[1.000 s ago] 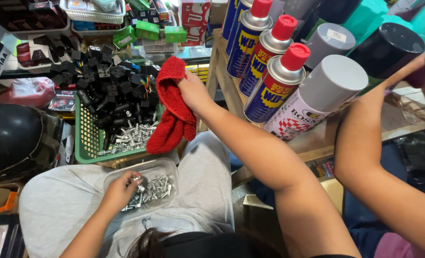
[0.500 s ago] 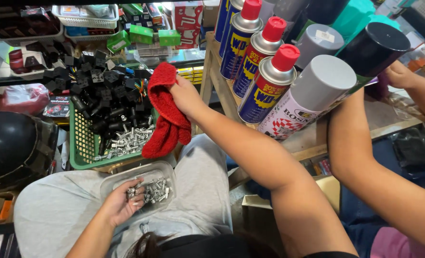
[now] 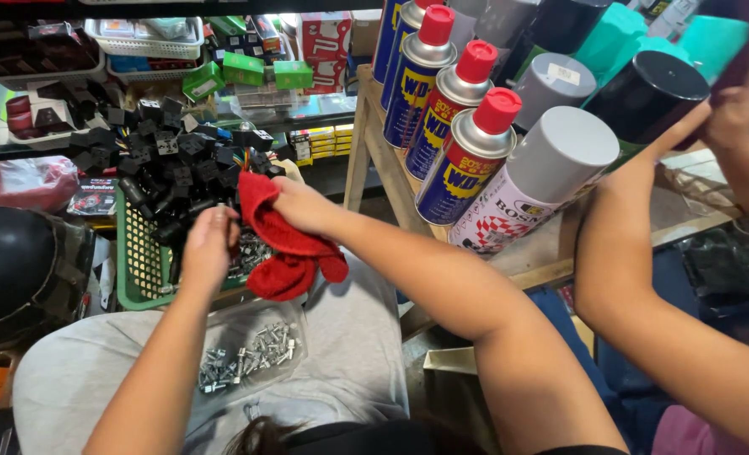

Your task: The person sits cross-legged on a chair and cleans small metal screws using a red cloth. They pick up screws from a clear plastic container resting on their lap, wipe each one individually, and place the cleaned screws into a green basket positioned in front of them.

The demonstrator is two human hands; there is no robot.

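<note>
Crowded shelving hems the lap. Right hand [image 3: 303, 206] grips a red cloth [image 3: 286, 244] at the green basket [image 3: 134, 261] rim; left hand [image 3: 208, 248] pinches something small, unclear, above the clear tray [image 3: 252, 350] of screws.

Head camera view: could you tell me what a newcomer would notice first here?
Probably the red cloth at centre, gripped by the right hand beside the left hand. Above right, a row of red-capped spray cans lies on a wooden shelf. Below, a clear tray of silver screws rests on the lap.
</note>
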